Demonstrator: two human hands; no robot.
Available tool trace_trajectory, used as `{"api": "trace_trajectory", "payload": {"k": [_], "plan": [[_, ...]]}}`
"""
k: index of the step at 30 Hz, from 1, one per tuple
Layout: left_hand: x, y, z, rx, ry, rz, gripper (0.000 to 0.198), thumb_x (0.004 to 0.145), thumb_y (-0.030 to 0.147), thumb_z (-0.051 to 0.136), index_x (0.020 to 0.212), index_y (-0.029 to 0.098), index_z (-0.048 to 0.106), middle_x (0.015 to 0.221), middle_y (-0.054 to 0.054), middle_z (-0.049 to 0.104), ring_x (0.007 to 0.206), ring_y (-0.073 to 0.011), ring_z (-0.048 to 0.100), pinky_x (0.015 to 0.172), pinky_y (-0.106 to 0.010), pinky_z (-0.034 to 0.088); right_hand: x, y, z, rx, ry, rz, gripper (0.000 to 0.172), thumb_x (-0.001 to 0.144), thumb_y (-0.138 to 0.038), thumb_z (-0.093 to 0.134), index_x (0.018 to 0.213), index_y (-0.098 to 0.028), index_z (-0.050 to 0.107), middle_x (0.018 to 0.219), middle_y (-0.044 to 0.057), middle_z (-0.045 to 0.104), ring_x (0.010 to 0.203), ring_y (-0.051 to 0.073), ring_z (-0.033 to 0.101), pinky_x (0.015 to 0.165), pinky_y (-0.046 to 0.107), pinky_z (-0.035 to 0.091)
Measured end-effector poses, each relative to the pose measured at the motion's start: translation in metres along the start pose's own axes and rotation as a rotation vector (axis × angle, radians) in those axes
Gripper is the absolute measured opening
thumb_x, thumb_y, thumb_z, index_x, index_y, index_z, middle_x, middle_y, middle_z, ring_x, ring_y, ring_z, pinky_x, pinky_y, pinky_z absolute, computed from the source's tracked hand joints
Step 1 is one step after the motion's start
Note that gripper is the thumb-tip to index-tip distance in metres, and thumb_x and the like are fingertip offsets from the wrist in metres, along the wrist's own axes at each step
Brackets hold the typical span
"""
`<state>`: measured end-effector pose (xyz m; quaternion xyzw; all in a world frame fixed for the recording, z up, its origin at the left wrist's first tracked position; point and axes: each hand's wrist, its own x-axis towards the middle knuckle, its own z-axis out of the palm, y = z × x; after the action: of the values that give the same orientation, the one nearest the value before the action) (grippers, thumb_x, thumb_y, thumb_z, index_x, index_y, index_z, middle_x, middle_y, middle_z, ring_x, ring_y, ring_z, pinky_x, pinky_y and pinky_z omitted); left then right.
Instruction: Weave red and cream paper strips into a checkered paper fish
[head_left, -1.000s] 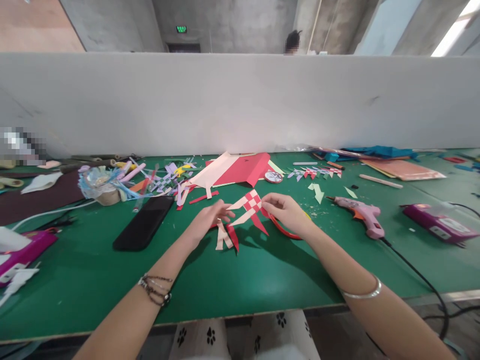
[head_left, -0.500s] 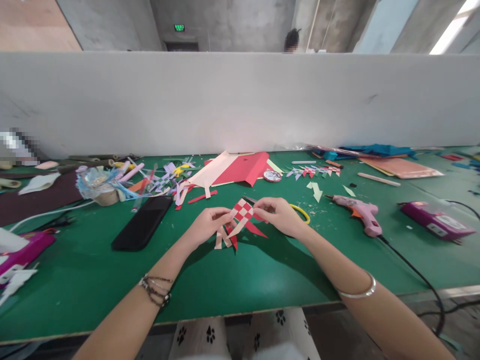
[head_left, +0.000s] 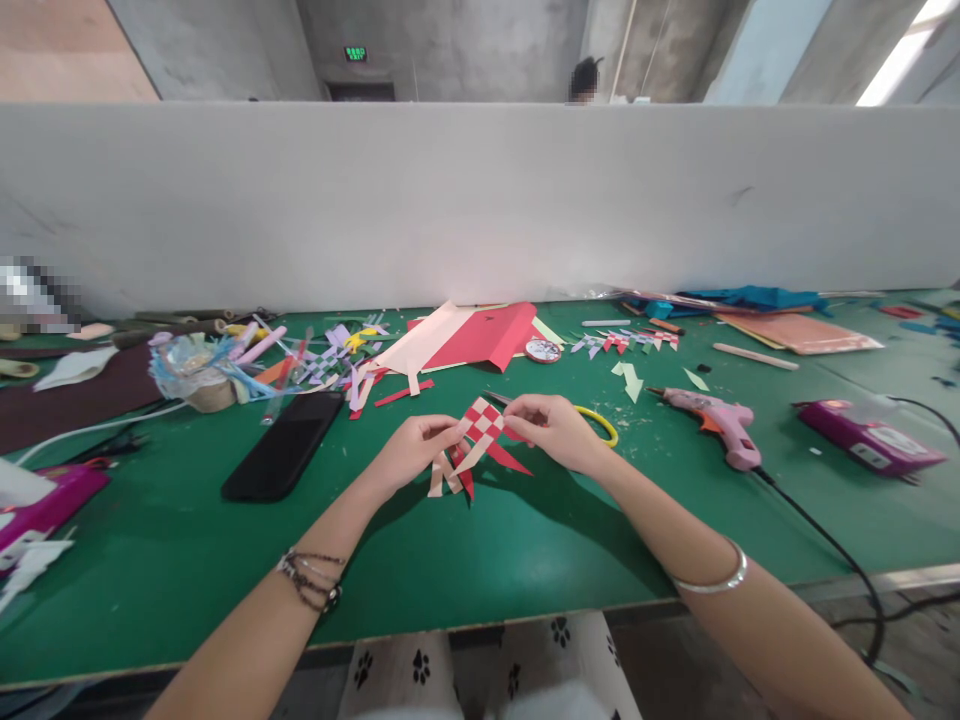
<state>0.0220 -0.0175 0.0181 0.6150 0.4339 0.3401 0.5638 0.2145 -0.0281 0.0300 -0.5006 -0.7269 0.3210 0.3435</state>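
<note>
A small woven piece of red and cream paper strips point(head_left: 480, 435) is held just above the green table point(head_left: 480, 560), its loose strip ends hanging down toward me. My left hand point(head_left: 415, 450) pinches its left side with fingers closed. My right hand point(head_left: 555, 430) pinches its right edge, fingers also closed. Behind my right hand lie scissors with a yellow handle loop point(head_left: 600, 422), partly hidden.
A black phone point(head_left: 285, 445) lies left of my hands. A pink glue gun point(head_left: 712, 420) with its cord sits to the right, and a purple box point(head_left: 870, 445) beyond it. Red and cream sheets point(head_left: 472, 340), strip scraps point(head_left: 330, 365) and finished weaves point(head_left: 626, 343) crowd the back by the white partition point(head_left: 480, 200).
Both hands brought the woven piece closer together and slightly left and down. The red scissor loop by my right hand is no longer seen; a yellow loop shows there.
</note>
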Motion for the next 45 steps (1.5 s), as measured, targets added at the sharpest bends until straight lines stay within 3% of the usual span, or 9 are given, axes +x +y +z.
{"api": "trace_trajectory", "payload": {"k": [10,24,35,41,45], "plan": [[-0.002,0.001,0.001,-0.060,-0.051,-0.030,0.024,0.064,0.042,0.064,0.061,0.018,0.064,0.060,-0.002,0.065,0.038,-0.0118,0.054,0.038,-0.020,0.035,0.000,0.000,0.000,0.047,-0.016,0.029,0.015,0.073,-0.030,0.049,0.068,-0.017,0.056,0.055,-0.003,0.052,0.047,0.007,0.042,0.046,0.021,0.036],[0.001,-0.002,-0.001,0.012,0.037,0.074,0.021,0.065,0.038,0.062,0.058,0.018,0.063,0.057,-0.002,0.064,0.047,-0.0130,0.055,0.048,-0.022,0.040,-0.002,-0.010,-0.009,0.181,-0.041,0.163,0.019,0.067,-0.034,0.054,0.060,-0.017,0.051,0.049,-0.006,0.046,0.045,0.006,0.042,0.047,0.021,0.035],[0.003,-0.003,-0.002,0.014,0.124,0.173,0.015,0.063,0.034,0.062,0.065,0.019,0.064,0.058,0.000,0.062,0.057,-0.0146,0.057,0.056,-0.022,0.041,-0.001,-0.007,-0.010,0.219,-0.048,0.142,0.016,0.065,-0.030,0.057,0.070,-0.015,0.058,0.059,-0.003,0.055,0.052,0.007,0.046,0.052,0.022,0.038],[0.003,-0.004,-0.002,0.136,0.042,0.194,0.021,0.065,0.037,0.057,0.064,0.016,0.062,0.058,0.001,0.060,0.055,-0.0129,0.053,0.056,-0.022,0.040,-0.001,-0.004,-0.005,0.184,-0.119,0.088,0.013,0.066,-0.029,0.054,0.068,-0.016,0.056,0.059,-0.003,0.053,0.053,0.008,0.048,0.052,0.023,0.039],[0.004,-0.005,-0.002,0.200,0.073,0.253,0.021,0.066,0.036,0.055,0.062,0.016,0.060,0.057,0.002,0.059,0.055,-0.0123,0.051,0.056,-0.021,0.038,-0.001,-0.001,-0.003,0.165,-0.104,0.061,0.012,0.067,-0.029,0.053,0.068,-0.017,0.055,0.058,-0.003,0.051,0.051,0.008,0.047,0.050,0.022,0.039]]}}
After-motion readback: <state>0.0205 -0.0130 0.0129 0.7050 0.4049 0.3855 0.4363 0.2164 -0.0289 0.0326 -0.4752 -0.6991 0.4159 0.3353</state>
